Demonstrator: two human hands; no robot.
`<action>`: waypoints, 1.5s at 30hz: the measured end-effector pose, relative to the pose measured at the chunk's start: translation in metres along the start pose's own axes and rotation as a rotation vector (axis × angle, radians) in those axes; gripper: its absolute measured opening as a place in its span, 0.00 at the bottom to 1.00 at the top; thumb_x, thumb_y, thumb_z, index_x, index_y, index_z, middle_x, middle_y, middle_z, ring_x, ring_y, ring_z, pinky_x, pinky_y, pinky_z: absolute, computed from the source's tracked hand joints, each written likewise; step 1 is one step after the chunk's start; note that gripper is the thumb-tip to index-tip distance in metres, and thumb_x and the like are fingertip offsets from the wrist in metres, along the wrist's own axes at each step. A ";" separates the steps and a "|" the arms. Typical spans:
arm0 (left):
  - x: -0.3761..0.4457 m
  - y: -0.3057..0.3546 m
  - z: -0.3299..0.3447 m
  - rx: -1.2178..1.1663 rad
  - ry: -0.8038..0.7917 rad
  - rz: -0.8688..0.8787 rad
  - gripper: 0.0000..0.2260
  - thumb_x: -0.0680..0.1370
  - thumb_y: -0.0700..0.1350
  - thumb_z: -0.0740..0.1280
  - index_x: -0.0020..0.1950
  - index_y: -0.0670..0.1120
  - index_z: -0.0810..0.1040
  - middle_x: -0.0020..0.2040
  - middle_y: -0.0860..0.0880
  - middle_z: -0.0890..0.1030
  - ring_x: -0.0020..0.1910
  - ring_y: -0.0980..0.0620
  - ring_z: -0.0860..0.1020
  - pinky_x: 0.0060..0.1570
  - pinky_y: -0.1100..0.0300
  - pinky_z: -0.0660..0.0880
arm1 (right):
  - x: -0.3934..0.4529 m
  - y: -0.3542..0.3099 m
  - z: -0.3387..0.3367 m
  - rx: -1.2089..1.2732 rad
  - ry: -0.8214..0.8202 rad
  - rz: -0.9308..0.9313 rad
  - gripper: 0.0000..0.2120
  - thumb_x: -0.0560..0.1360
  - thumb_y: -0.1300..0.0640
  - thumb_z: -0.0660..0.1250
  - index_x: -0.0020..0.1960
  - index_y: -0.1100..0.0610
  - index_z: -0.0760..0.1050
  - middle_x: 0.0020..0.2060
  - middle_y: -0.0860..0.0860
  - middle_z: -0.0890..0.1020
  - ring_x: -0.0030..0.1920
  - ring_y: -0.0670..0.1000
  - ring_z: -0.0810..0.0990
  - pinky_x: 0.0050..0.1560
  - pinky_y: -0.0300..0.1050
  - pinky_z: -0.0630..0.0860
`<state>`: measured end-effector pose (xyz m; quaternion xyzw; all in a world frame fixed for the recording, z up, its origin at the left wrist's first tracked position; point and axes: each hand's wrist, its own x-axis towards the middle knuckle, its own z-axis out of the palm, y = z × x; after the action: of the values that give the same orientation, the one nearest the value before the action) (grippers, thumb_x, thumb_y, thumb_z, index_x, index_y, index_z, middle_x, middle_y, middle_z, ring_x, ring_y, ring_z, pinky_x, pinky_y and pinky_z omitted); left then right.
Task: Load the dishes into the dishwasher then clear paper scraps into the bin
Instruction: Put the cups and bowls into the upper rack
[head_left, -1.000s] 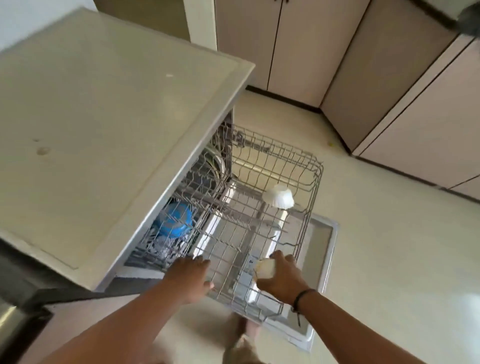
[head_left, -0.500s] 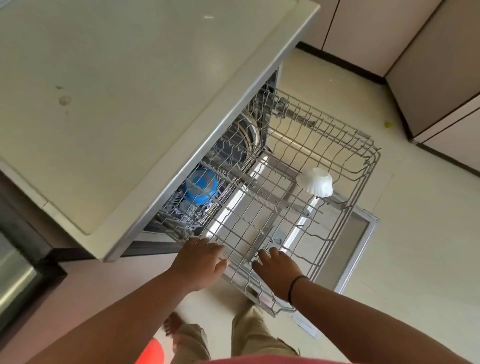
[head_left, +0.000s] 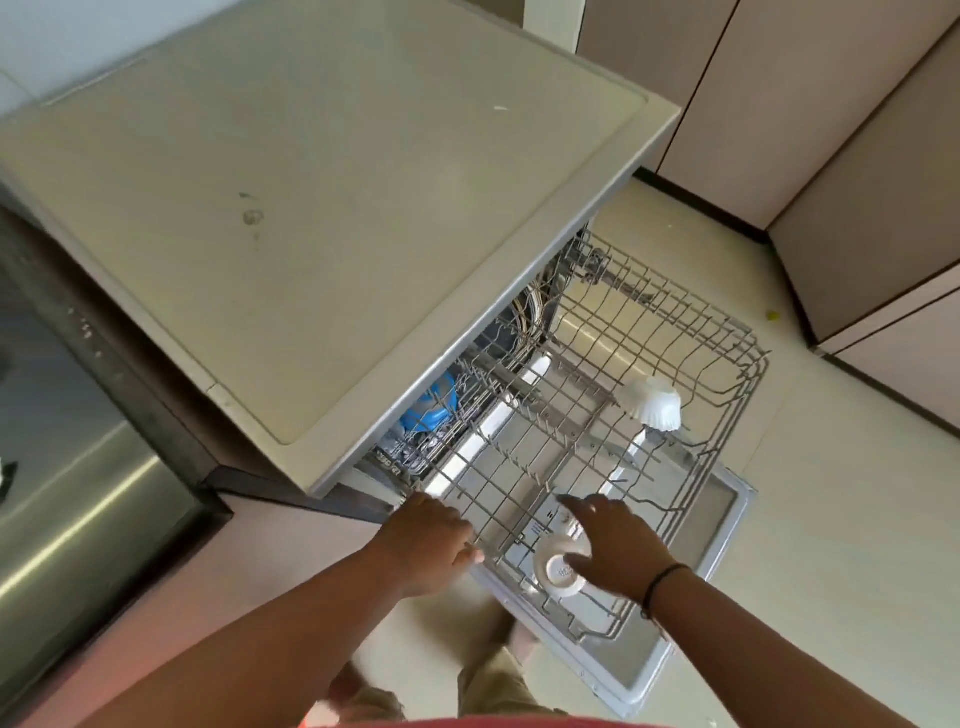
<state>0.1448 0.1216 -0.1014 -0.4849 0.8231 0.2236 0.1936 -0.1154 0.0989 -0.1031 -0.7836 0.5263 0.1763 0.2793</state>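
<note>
The dishwasher's upper wire rack is pulled out over the open door. A small white bowl sits upside down at the rack's near edge, its foot ring showing. My right hand lies over this bowl with fingers spread and straight, touching its right side. My left hand curls over the rack's front left corner. A white fluted bowl rests upside down toward the rack's right side. A blue dish sits deeper inside, under the counter.
A pale countertop overhangs the dishwasher on the left. A steel appliance top lies at the far left. Beige cabinets line the back and right. A small yellow scrap lies on the floor by the cabinets.
One second ago my right hand gripped the small white bowl above the rack. The bowl now sits upside down in the rack and the hand's fingers have straightened. My left hand stayed on the rack's corner.
</note>
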 end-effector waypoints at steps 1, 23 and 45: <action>-0.004 0.001 -0.006 0.004 -0.003 0.013 0.18 0.79 0.59 0.54 0.54 0.48 0.76 0.51 0.47 0.80 0.52 0.46 0.77 0.57 0.50 0.68 | -0.005 -0.001 -0.010 0.028 0.054 0.039 0.33 0.74 0.44 0.65 0.75 0.44 0.55 0.66 0.51 0.70 0.65 0.53 0.69 0.63 0.47 0.70; -0.323 -0.166 -0.082 -0.313 0.956 -0.206 0.12 0.78 0.55 0.59 0.53 0.53 0.80 0.49 0.55 0.81 0.49 0.54 0.77 0.50 0.58 0.73 | -0.012 -0.408 -0.169 0.270 0.611 -0.479 0.21 0.71 0.42 0.70 0.61 0.42 0.69 0.54 0.41 0.76 0.57 0.45 0.74 0.58 0.41 0.68; -0.390 -0.260 0.013 -0.346 0.718 -0.896 0.37 0.74 0.72 0.43 0.79 0.55 0.43 0.79 0.51 0.40 0.76 0.50 0.34 0.72 0.50 0.33 | 0.148 -0.585 -0.173 0.480 0.394 -0.419 0.31 0.64 0.47 0.78 0.61 0.53 0.68 0.55 0.50 0.76 0.56 0.53 0.76 0.53 0.49 0.74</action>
<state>0.5534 0.2946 0.0501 -0.8543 0.5042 0.0732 -0.1031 0.4787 0.0538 0.0953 -0.8054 0.4246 -0.1670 0.3784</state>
